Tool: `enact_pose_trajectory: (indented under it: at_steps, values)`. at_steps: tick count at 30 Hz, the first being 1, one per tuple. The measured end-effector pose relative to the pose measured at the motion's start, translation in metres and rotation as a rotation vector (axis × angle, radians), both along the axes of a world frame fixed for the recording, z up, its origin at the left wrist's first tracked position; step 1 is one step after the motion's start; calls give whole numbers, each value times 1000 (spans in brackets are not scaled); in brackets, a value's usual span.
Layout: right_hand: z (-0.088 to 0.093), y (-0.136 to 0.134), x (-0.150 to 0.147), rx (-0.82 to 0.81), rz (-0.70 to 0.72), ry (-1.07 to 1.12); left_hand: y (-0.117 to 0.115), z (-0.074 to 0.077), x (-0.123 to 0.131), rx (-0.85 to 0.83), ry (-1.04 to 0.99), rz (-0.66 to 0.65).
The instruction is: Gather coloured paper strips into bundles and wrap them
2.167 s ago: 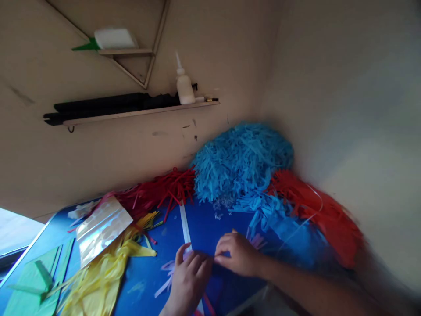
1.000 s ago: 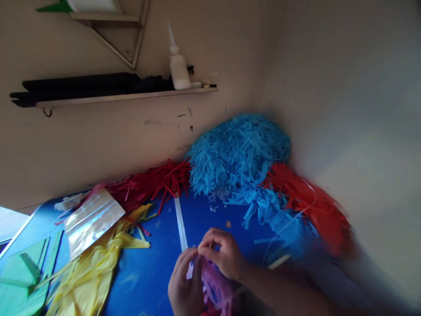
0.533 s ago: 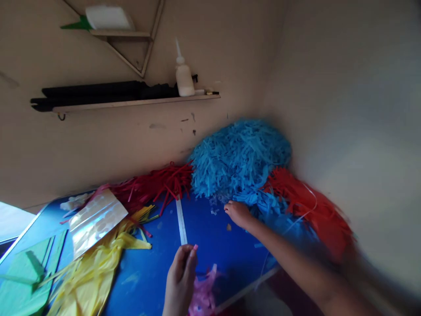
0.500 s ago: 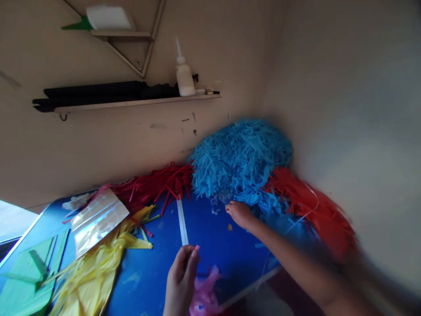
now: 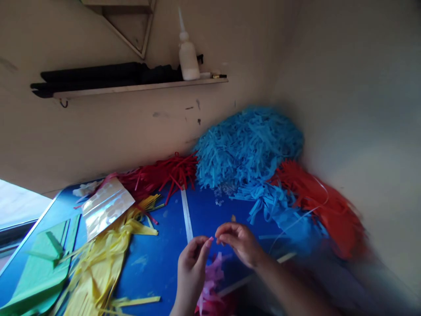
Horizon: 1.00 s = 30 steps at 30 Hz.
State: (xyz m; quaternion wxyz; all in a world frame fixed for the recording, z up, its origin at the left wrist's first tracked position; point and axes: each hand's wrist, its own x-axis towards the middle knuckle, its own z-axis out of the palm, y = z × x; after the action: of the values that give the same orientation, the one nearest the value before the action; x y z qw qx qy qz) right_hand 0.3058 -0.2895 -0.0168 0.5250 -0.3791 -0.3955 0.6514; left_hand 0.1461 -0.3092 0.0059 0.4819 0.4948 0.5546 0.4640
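Note:
My left hand (image 5: 193,263) pinches the end of a pink paper fringe (image 5: 213,281), whose cut strips hang below the fist. A bit of pink shows at the fingertips. Just to the right, my right hand (image 5: 239,242) has thumb and fingers pressed together close to that pink tip; whatever is between them is too small to make out. Beyond both hands, a scatter of tiny clear pieces (image 5: 219,195) lies on the blue table (image 5: 171,263), against a big blue fringed paper bundle (image 5: 246,149).
Red fringe (image 5: 158,175), a shiny sheet (image 5: 107,208), yellow fringe (image 5: 98,272) and green paper (image 5: 42,263) lie on the left. Blue strips (image 5: 272,202) and orange-red fringe (image 5: 322,202) lie on the right. Above, a wall shelf (image 5: 138,89) holds a white bottle (image 5: 189,59).
My right hand has come back from the clear pieces to my left hand. My left hand still holds the pink fringe. The view has tipped down slightly.

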Motion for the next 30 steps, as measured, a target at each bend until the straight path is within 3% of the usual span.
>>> enact_pose_trajectory:
  at_steps: [4, 13, 21, 24, 30]
  values:
    - [5, -4, 0, 36, -20, -69, -5, -2, 1, 67, 63, -8]
    - [5, -10, -3, 47, -87, -213, -4, -3, -6, 339, 435, -103]
    - [15, -16, -1, 244, -94, -559, -2, -2, -9, 538, 654, -168]
    - [18, -16, 1, 330, -104, -628, -3, -1, -11, 541, 643, -175]
    - [24, -17, 6, 351, -43, -640, -5, -2, -18, 452, 545, -234]
